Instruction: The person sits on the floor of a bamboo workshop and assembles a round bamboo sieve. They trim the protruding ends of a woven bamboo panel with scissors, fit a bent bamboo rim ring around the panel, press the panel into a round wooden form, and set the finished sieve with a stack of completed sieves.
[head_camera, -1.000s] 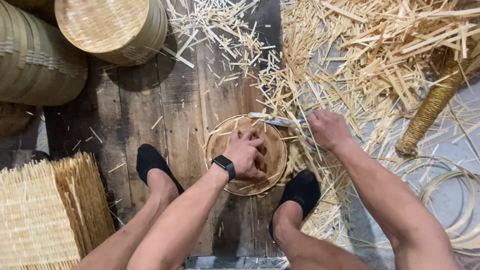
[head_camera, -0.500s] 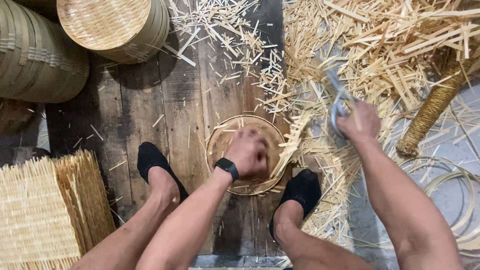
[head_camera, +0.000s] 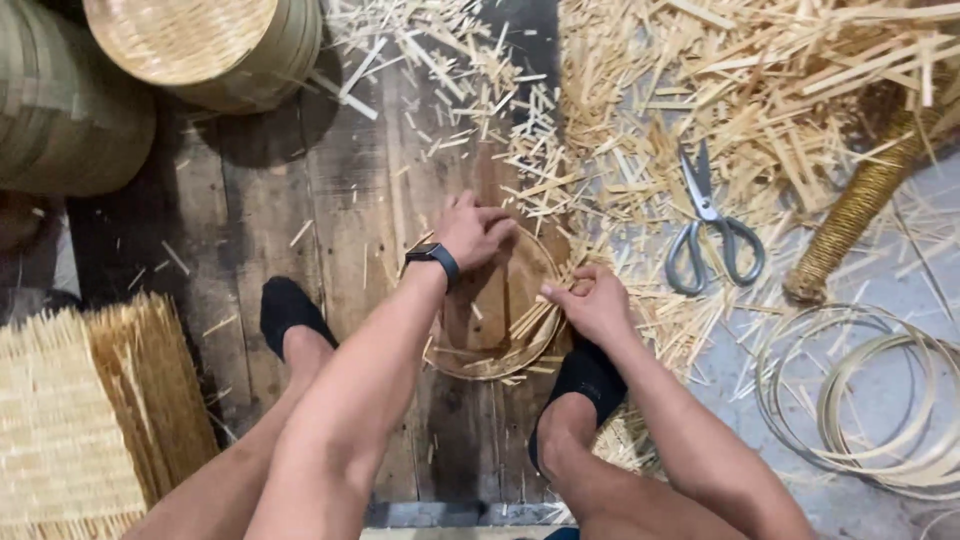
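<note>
1. Your right hand (head_camera: 598, 305) is no longer up in the scrap pile with the scissors (head_camera: 712, 225); those are now lying loose on the scraps, and the hand is back at the round bamboo frame (head_camera: 490, 310).
2. You are sitting over the dark plank floor (head_camera: 330, 230), with the heap of bamboo scraps (head_camera: 800, 90) spreading on your right and stacked baskets (head_camera: 190, 45) at the top left.
3. The frame is lying on the planks between your two black shoes (head_camera: 290, 310).
4. Your left hand (head_camera: 475, 230) is curling over the frame's far rim, pressing it down.
5. Your right hand is pinching the loose strips (head_camera: 535, 322) at the near right rim.
6. In my judgement, those strips could be springing out or splintering if your pinch is slackening, and the frame could be sliding if the left hand is lifting.
</note>
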